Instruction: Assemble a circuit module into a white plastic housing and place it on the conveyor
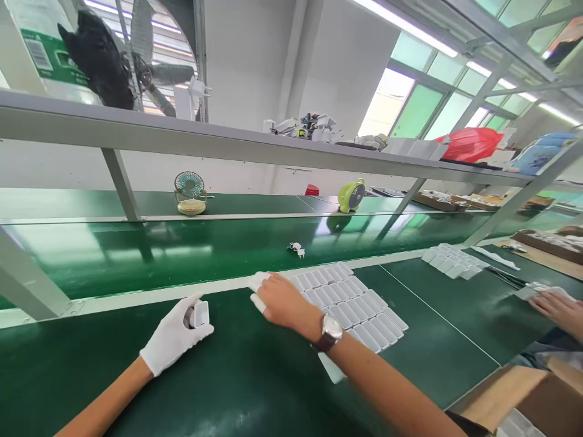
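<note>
My left hand point(170, 337), in a white glove, is closed around a small white plastic case point(201, 314) whose open side faces up, just above the dark green bench top. My right hand point(282, 298) is over the bench near its far edge, with white coverings on the fingertips and a watch point(331, 331) on the wrist. Its fingers point left and stand slightly apart, and nothing shows between them. Rows of white plastic cases point(359, 303) lie beside and partly behind my right forearm. One more white case point(331, 368) lies partly under that forearm.
On the shiny green conveyor belt point(246, 243) lies a small plug-and-circuit part point(297, 249). A shelf point(228, 142) crosses above, and two small fans point(190, 191) stand behind. At right, a co-worker's hand point(558, 308) is near cables and more white cases point(453, 261). A cardboard box point(510, 394) stands lower right.
</note>
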The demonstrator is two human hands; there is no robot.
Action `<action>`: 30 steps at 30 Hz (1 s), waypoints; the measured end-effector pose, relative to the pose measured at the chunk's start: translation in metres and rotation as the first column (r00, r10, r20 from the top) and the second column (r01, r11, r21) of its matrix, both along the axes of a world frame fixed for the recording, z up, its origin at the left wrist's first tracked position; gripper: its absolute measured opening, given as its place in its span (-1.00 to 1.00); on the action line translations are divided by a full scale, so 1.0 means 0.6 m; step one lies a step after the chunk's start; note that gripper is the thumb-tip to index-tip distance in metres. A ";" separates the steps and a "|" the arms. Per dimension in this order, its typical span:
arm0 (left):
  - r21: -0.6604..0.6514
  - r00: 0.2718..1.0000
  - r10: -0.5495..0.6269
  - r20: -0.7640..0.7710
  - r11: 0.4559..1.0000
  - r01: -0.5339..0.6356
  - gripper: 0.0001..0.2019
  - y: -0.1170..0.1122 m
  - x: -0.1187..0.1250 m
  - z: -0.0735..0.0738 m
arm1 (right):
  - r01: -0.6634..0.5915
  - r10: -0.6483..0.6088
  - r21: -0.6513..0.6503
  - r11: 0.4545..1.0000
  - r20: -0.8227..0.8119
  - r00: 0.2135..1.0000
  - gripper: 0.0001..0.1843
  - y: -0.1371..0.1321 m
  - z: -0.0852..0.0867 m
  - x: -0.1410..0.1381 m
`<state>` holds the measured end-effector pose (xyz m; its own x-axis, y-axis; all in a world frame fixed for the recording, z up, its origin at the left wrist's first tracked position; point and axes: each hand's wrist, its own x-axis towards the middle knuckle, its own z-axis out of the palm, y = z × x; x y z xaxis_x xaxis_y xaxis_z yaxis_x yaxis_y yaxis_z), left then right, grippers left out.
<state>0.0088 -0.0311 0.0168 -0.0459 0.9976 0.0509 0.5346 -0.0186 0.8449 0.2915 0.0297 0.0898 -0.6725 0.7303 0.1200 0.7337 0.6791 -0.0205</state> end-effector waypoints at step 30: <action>0.038 0.987 -0.041 0.158 0.999 0.036 -0.31 0.010 0.008 0.000 | 0.078 -0.318 -0.388 0.919 -0.607 0.728 -0.24 0.136 0.045 -0.053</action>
<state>0.0137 -0.0249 0.0167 -0.0177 0.9966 0.0809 0.3920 -0.0675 0.9175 0.2600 0.1110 0.1167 -0.3516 0.9127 0.2084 0.5732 0.3859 -0.7228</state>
